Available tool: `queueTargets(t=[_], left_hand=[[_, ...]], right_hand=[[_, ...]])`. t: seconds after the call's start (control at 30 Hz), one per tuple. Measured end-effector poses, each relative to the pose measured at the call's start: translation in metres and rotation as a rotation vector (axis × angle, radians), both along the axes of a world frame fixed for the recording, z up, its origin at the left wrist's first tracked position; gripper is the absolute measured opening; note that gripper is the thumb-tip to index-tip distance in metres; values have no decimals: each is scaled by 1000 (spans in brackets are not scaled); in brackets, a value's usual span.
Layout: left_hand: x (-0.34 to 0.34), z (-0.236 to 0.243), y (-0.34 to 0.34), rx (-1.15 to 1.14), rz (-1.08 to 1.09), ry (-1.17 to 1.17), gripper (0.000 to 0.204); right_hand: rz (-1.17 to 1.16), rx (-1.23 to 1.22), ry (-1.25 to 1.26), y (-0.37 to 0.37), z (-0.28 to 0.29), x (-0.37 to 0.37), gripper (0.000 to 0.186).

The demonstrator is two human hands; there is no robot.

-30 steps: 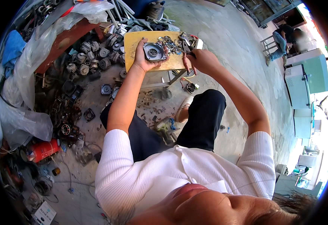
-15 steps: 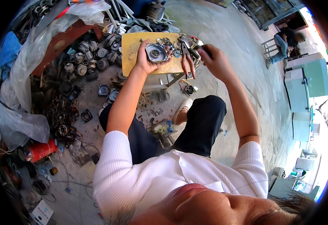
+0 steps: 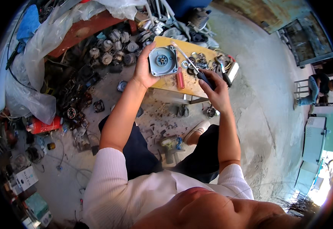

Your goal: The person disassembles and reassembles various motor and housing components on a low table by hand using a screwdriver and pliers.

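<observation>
A squarish grey metal motor end cover (image 3: 163, 61) rests in my left hand (image 3: 145, 68), its hollow inner side with a round central hub facing up. My fingers wrap its left edge, and some lie hidden beneath it. In my right hand (image 3: 216, 91) is a screwdriver (image 3: 187, 57), gripped by its dark handle. Its long metal shaft slants up and left, the tip close to the cover's upper right corner; whether they touch I cannot tell. Below both hands stands a small yellow-topped table (image 3: 163, 82). On it, just right of the cover, lies a red tool handle (image 3: 180, 79).
Several metal rings and small parts (image 3: 198, 61) lie on the table beside a white block-like object (image 3: 233, 71). Old motors (image 3: 107, 57) are heaped on the floor at left, near a red cylinder (image 3: 46, 125). Another person (image 3: 319, 89) sits far right.
My right hand has come from the table's right side toward the cover, and the screwdriver now shows plainly. The cover remains in my left hand. The whole view has shifted.
</observation>
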State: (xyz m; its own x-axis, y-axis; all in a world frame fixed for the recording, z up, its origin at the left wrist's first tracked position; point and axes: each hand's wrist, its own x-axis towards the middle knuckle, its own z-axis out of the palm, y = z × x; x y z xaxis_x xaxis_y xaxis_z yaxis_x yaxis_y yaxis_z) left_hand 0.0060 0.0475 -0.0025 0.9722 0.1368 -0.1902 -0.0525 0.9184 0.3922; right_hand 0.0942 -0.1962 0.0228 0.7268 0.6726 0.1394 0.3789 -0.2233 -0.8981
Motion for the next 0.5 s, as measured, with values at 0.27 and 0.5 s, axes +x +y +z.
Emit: queueTargets(t=[0.27,0.5], left_hand=[[-6,3,9,124,44,54,54],[2,-10,8,282,38,79,56]], right_hand=[[7,-68,-328,-6,14,-9,33],[-5,-104,-401,-10,6,-6,33]])
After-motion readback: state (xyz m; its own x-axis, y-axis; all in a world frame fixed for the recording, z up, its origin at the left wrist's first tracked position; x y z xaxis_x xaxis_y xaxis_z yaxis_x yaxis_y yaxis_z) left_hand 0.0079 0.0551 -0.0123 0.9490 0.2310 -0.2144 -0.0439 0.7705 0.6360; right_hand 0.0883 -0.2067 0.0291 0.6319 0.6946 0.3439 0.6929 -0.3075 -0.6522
